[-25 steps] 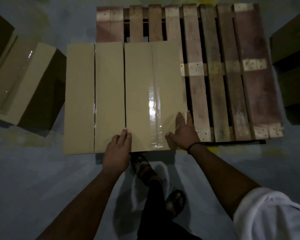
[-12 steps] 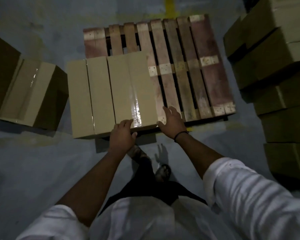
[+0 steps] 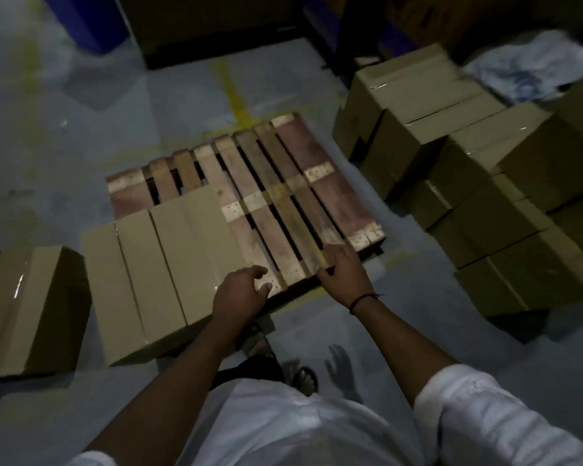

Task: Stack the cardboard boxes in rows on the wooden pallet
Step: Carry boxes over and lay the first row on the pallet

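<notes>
A wooden pallet (image 3: 283,196) lies on the grey floor. Two flat cardboard boxes lie side by side on its left half: one (image 3: 125,287) overhangs the left edge, the taped one (image 3: 196,250) sits beside it. My left hand (image 3: 241,292) hovers over the near right corner of the taped box, fingers loosely curled, holding nothing. My right hand (image 3: 340,269) is over the pallet's near edge, fingers spread, empty. A large pile of cardboard boxes (image 3: 478,183) stands to the right of the pallet.
Another cardboard box (image 3: 31,307) sits on the floor at the left. A yellow floor line (image 3: 233,92) runs behind the pallet. Dark shelving and a blue post stand at the back. My feet (image 3: 303,378) are just in front of the pallet.
Both hands have come off the taped box and shifted right. The view has swung right and back, bringing the box pile on the right into sight.
</notes>
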